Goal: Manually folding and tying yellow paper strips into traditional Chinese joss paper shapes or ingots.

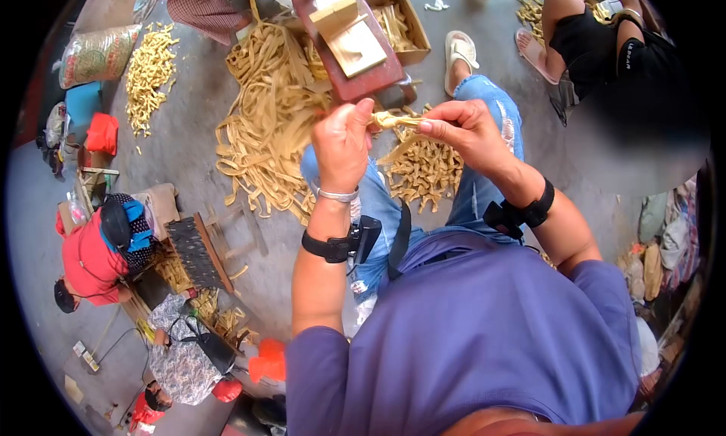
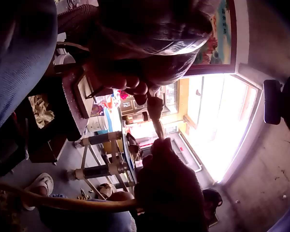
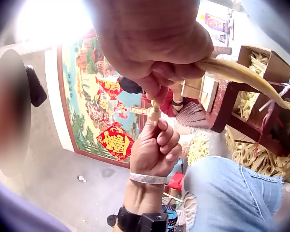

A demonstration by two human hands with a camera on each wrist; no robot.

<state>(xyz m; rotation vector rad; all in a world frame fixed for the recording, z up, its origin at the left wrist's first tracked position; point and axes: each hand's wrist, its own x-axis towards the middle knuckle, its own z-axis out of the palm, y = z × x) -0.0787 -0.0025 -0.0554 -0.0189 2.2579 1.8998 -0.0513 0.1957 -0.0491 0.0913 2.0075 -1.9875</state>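
Between my two hands is a tan strip with a knot in it, held in front of my knees. My left hand, with a bracelet at its wrist, grips the knotted end between thumb and curled fingers. My right hand pinches the strip on the other side of the knot, thumb on top. In the right wrist view a long loose tail of the strip trails away from the right hand. The left wrist view shows the knot between both hands, which are dark there.
A heap of long tan strips lies on the floor, with a pile of knotted pieces between my legs. Ahead stands a red bench bearing a wooden block; a cardboard box is beside it. Other people sit to the left and right.
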